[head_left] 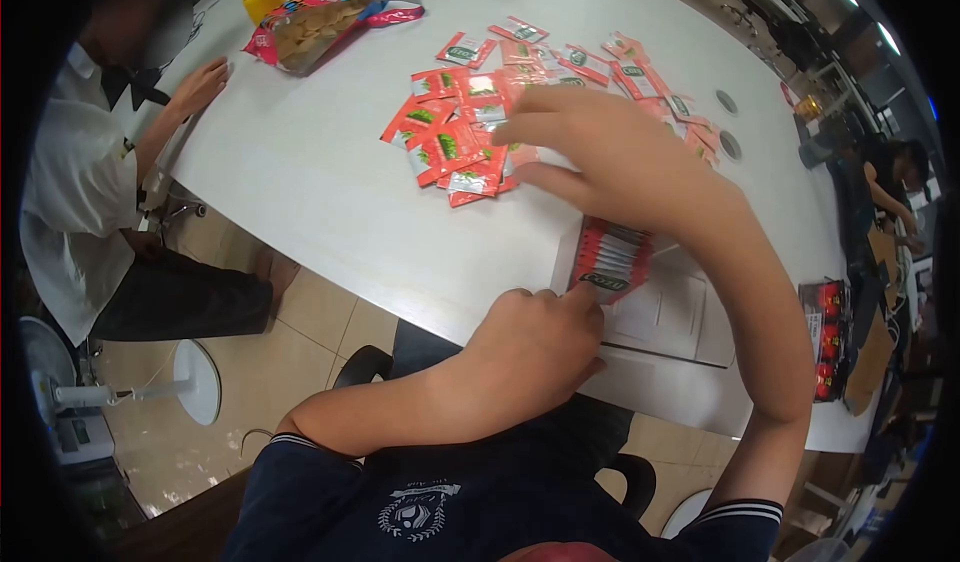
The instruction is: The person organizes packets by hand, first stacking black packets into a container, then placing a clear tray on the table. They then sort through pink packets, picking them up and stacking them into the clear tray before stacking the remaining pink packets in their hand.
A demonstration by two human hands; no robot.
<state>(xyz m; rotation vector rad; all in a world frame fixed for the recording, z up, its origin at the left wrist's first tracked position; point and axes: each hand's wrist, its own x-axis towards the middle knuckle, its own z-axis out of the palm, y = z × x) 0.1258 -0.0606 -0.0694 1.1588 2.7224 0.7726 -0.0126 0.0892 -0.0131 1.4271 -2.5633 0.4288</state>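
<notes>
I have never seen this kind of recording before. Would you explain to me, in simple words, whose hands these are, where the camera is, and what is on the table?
There is no machine here: these are one person's two bare hands. The single picture comes from a camera worn on that person's head, looking forward and down.

On the white table lies a loose pile of red sachets. Nearer the person, more sachets stand in a tight row. Farther off are an open bag and a yellow bottle.

The left hand touches the near end of the row; its grip is partly hidden. The right hand, open and blurred, is over the pile, with nothing visibly held.
</notes>
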